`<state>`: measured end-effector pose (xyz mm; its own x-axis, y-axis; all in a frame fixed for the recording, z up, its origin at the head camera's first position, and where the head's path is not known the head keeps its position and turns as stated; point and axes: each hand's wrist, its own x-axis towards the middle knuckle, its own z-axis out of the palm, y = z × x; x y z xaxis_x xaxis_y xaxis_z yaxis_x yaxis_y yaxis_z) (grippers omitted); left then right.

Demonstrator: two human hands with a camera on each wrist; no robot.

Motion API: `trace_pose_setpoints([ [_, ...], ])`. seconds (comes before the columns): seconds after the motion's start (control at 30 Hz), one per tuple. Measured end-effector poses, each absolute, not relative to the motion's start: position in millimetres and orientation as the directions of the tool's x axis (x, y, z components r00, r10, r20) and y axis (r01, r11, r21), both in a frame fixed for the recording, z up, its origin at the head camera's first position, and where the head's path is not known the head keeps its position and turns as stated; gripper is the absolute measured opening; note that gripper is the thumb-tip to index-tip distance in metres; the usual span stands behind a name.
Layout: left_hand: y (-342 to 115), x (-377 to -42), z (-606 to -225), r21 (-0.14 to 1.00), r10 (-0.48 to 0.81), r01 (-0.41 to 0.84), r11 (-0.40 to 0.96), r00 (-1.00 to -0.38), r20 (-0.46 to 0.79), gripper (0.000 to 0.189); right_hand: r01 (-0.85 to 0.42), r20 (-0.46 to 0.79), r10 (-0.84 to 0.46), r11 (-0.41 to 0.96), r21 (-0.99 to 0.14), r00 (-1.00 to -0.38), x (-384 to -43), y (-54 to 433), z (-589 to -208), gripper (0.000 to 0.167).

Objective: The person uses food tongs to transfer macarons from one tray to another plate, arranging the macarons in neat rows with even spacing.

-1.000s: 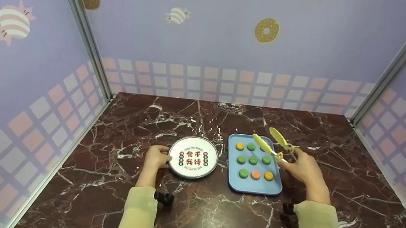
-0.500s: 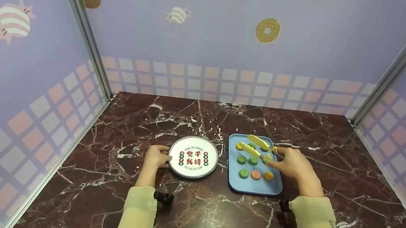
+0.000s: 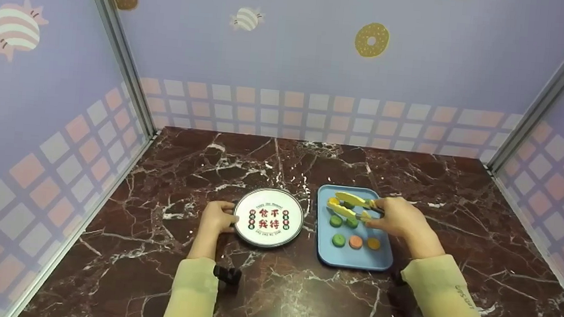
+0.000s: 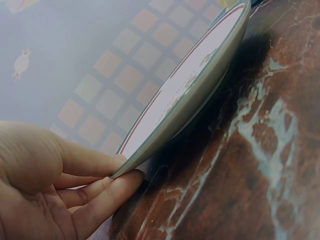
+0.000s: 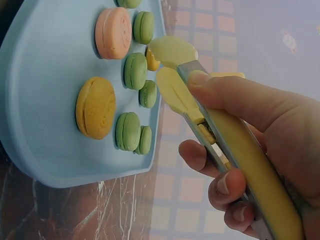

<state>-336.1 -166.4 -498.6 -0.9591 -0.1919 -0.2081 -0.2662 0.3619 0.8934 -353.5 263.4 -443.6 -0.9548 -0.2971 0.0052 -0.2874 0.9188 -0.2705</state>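
My left hand (image 3: 218, 218) pinches the left rim of a round white plate (image 3: 271, 198) with red lettering; in the left wrist view the thumb lies on top of the rim and fingers beneath. My right hand (image 3: 401, 220) grips yellow-tipped tongs (image 5: 250, 165) over a blue tray (image 3: 350, 259). The tongs' tips are apart, near the back-left yellow macaron (image 3: 333, 202); whether they touch it I cannot tell. Several green macarons (image 5: 135, 71), a pink macaron (image 5: 113, 33) and another yellow macaron (image 5: 96, 108) lie on the tray. Some macarons are partly hidden by the tongs and hand.
Plate and tray stand side by side on a dark red marbled tabletop (image 3: 269, 300), with a narrow gap between them. Patterned walls (image 3: 290, 62) close off the back and both sides, joined by metal posts (image 3: 123, 52) at the corners.
My right hand has brought the tongs left and down over the tray's back rows, and their tips have drawn somewhat closer together. The left hand and plate have stayed in place.
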Motion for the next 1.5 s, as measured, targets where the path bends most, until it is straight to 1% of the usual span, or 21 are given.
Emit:
trace_pose_setpoints([
  [0.17,-166,-335,-499,0.893,-0.192,-0.259,0.368,-0.961,-0.2,0.048,-0.292,-0.015,-0.306,0.921,-0.26,-0.952,-356,260,-440,0.033],
  [0.23,-166,-336,-500,0.894,-0.195,-0.253,0.37,-0.962,-0.192,0.048,-0.284,-0.031,-0.301,0.924,-0.258,-0.953,-357,258,-439,0.032],
  [0.3,-166,-336,-501,0.894,-0.199,-0.25,0.372,-0.962,-0.187,0.048,-0.274,-0.045,-0.294,0.928,-0.254,-0.955,-358,258,-438,0.034],
  [0.4,-166,-337,-502,0.894,-0.203,-0.247,0.375,-0.962,-0.181,0.048,-0.255,-0.07,-0.281,0.933,-0.256,-0.957,-359,257,-435,0.047],
  [0.5,-167,-337,-502,0.892,-0.207,-0.253,0.374,-0.961,-0.185,0.049,-0.251,-0.09,-0.283,0.931,-0.265,-0.955,-360,257,-433,0.053],
  [0.63,-166,-336,-501,0.889,-0.204,-0.255,0.38,-0.961,-0.188,0.048,-0.267,-0.103,-0.303,0.925,-0.272,-0.947,-362,258,-431,0.048],
  [0.87,-166,-336,-501,0.89,-0.203,-0.26,0.374,-0.959,-0.196,0.048,-0.276,-0.092,-0.309,0.924,-0.263,-0.947,-362,259,-430,0.05],
  [1.0,-165,-336,-501,0.894,-0.207,-0.252,0.371,-0.961,-0.185,0.047,-0.289,-0.083,-0.32,0.92,-0.264,-0.944,-360,260,-426,0.042],
  [1.27,-165,-336,-501,0.894,-0.218,-0.246,0.374,-0.96,-0.173,0.047,-0.351,-0.013,-0.364,0.905,-0.24,-0.931,-352,250,-417,0.052],
  [1.4,-166,-336,-502,0.897,-0.208,-0.241,0.37,-0.963,-0.173,0.047,-0.4,0.019,-0.406,0.888,-0.227,-0.914,-350,237,-413,0.051],
  [1.5,-166,-336,-502,0.898,-0.205,-0.238,0.37,-0.964,-0.171,0.047,-0.417,0.017,-0.425,0.877,-0.238,-0.905,-348,225,-410,0.05],
])
